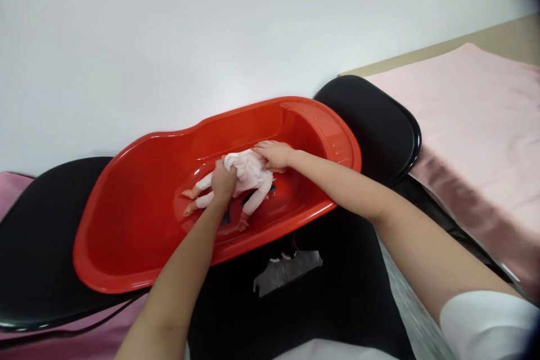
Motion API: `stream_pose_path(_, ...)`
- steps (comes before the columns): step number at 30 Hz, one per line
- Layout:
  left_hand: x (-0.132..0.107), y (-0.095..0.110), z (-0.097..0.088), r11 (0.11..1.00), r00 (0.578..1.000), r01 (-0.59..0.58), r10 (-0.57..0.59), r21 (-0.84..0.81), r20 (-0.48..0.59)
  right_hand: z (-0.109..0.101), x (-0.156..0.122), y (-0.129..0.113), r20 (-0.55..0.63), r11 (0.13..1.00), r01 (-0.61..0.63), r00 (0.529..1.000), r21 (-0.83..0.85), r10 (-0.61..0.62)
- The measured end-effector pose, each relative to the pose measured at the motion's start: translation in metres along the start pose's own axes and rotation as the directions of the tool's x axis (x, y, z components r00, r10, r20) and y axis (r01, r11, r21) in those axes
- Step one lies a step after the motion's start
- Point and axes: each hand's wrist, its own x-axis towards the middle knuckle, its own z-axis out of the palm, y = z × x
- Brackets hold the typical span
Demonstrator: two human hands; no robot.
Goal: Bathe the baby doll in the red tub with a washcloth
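Observation:
A small baby doll [248,180] in pale pink clothes lies inside a red plastic baby tub [139,225], its legs pointing left. My left hand [223,182] is closed around the doll's middle, gripping a bunched white cloth or the clothing there. My right hand [273,153] rests over the doll's head end with fingers curved down on it; the head itself is hidden beneath the hand.
The tub rests across two black rounded seats or stools [375,124], the other one at the left [37,236]. A pink cloth-covered surface [476,124] lies to the right. A white wall [211,28] rises behind. A pink edge shows at the far left.

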Motion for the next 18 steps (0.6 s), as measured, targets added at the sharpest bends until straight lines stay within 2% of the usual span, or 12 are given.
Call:
stream_pose_path(2,0.002,-0.005,-0.003,0.996,0.991,0.075,-0.08,-0.046,-0.103,0.008,0.001,0.005,0.068,0.988,-0.087,0.993,-0.125,0.096)
stream_pose_path(4,0.004,-0.002,-0.002,0.991,0.992,0.052,-0.065,-0.126,-0.108,0.014,0.002,0.008,0.145,0.969,-0.146,0.974,-0.197,0.176)
stream_pose_path(8,0.008,0.024,0.017,0.96,1.0,0.019,-0.016,-0.281,0.012,0.019,0.0,0.008,0.147,0.955,-0.166,0.967,-0.244,0.206)
stream_pose_path(13,0.016,0.052,0.044,0.898,0.989,0.095,-0.034,-0.429,0.147,0.018,0.0,0.011,0.125,0.959,-0.162,0.973,-0.234,0.195)
stream_pose_path(16,0.017,0.056,0.053,0.838,0.966,0.068,0.08,-0.542,0.244,0.019,0.002,0.013,0.126,0.957,-0.173,0.971,-0.231,0.206)
stream_pose_path(18,0.016,0.054,0.057,0.808,0.929,0.052,0.176,-0.587,0.325,0.02,0.004,0.013,0.134,0.958,-0.168,0.97,-0.234,0.203)
